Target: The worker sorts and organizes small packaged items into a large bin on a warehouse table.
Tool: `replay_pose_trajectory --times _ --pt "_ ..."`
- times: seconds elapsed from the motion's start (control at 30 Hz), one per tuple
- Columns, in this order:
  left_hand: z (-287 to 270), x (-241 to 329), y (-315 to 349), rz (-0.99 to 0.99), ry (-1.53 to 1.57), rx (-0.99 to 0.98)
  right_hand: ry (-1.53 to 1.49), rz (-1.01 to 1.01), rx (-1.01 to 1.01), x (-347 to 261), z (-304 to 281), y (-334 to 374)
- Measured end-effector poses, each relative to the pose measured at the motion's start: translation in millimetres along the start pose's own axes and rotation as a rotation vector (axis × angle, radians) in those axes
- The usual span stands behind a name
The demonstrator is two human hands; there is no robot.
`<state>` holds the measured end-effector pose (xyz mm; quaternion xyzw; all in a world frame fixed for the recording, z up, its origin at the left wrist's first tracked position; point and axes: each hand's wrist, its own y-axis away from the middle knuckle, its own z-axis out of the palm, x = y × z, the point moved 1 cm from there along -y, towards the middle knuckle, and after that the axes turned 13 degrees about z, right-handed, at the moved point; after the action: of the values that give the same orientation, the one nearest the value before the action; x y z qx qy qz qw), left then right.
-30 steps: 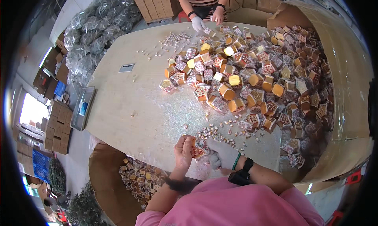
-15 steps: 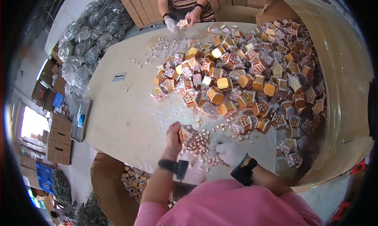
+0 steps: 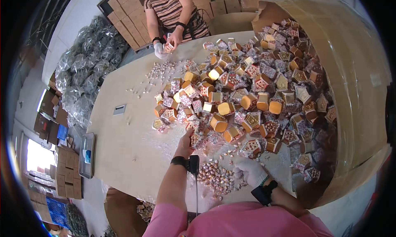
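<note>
My bare left hand (image 3: 185, 146) is closed around a small decorated house ornament (image 3: 197, 141), coated in pink and white bits. It is at the near edge of a big heap of similar house ornaments (image 3: 226, 108), tan with red and white trim. My right hand (image 3: 251, 172), in a white glove, is low over the table with its fingers curled inward; whatever they may hold is hidden. Beside it, to the left, lies a pile of small pinkish, shiny pieces (image 3: 215, 178). A few more such pieces are scattered between the pile and the heap.
A large cardboard box (image 3: 350, 80) lies tipped on the right, ornaments spilling from it. Across the pale table (image 3: 119, 150), a co-worker's hands (image 3: 167, 48) hold another ornament near scattered bits. A metal tray (image 3: 86, 165) stands left; another carton (image 3: 119, 208) sits below the near edge.
My left hand has moved forward with the ornament, from beside the small pieces to the heap's edge. My right hand has shifted slightly right. The view has also shifted.
</note>
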<state>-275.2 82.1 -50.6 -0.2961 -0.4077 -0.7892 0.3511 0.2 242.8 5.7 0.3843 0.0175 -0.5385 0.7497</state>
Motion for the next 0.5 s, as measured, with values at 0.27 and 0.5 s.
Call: replay_pose_trajectory --times 0.27,0.5 --pt "-9 -5 116 0.149 -0.118 -0.268 0.374 0.006 -0.028 10 9 -20" --pt "-9 -31 195 0.254 -0.304 -0.29 0.313 0.255 0.102 22 50 -7"
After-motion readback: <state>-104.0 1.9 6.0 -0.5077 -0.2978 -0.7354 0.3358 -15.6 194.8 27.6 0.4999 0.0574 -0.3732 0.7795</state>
